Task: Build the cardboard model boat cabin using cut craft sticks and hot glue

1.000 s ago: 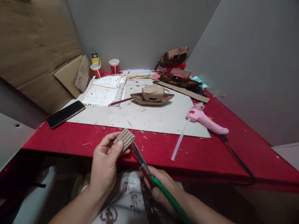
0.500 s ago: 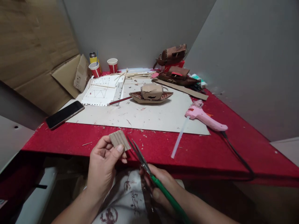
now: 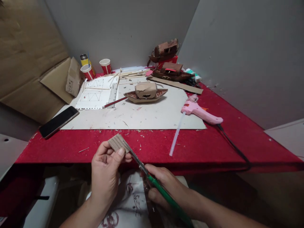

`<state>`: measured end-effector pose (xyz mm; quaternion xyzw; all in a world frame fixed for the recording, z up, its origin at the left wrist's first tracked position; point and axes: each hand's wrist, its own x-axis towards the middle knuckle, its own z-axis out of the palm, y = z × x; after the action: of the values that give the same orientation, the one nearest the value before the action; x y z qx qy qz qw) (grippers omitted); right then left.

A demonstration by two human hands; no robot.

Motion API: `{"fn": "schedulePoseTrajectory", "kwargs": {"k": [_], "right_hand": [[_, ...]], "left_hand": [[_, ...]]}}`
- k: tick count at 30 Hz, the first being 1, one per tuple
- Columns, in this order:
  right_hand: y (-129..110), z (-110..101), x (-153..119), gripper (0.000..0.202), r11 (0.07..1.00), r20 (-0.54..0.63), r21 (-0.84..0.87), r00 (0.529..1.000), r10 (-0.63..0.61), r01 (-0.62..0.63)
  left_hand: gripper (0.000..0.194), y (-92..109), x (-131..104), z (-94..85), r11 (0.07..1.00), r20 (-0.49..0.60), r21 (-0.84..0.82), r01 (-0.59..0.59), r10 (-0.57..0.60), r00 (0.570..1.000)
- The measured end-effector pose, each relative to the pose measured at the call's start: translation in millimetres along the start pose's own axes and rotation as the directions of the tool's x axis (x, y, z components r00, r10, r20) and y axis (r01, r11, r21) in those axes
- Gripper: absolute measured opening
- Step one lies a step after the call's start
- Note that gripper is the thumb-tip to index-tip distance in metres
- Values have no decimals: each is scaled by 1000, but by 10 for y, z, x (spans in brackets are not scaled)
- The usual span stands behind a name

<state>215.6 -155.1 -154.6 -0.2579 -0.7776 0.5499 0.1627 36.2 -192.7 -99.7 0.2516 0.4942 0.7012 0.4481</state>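
A small piece of ridged cardboard (image 3: pixel 117 142) is pinched between the thumb and fingers of my left hand (image 3: pixel 106 164), just off the table's front edge. My right hand (image 3: pixel 166 183) is closed round the green-handled scissors (image 3: pixel 161 191). Their blades lie along the right edge of the cardboard and look nearly closed. Beyond the hands, a small cardboard boat with a curved roof (image 3: pixel 146 91) rests on the white board (image 3: pixel 152 117).
A pink glue gun (image 3: pixel 201 113) with a clear stick lies at the right, its cable running frontward. At the left are a phone (image 3: pixel 59 121), a marked sheet (image 3: pixel 92 96) and a cardboard box (image 3: pixel 73 79). Two cups (image 3: pixel 105 66) and brown boats (image 3: pixel 166 50) stand behind.
The scissor blades have moved left onto the cardboard's edge and come closer together. The whole view has shifted, so the table items appear further left.
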Motion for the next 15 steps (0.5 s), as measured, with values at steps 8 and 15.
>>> {"fn": "schedulePoseTrajectory", "kwargs": {"k": [8,15], "right_hand": [[-54,-27,9,27,997,10,73,1000,6,-7],[35,25,-15,31,993,-5,118,1000,18,-18]], "left_hand": [[17,-34,5,-2,1000,17,-4,-22,22,1000],[17,-46,3,12,1000,24,-1,-21,21,1000]]}}
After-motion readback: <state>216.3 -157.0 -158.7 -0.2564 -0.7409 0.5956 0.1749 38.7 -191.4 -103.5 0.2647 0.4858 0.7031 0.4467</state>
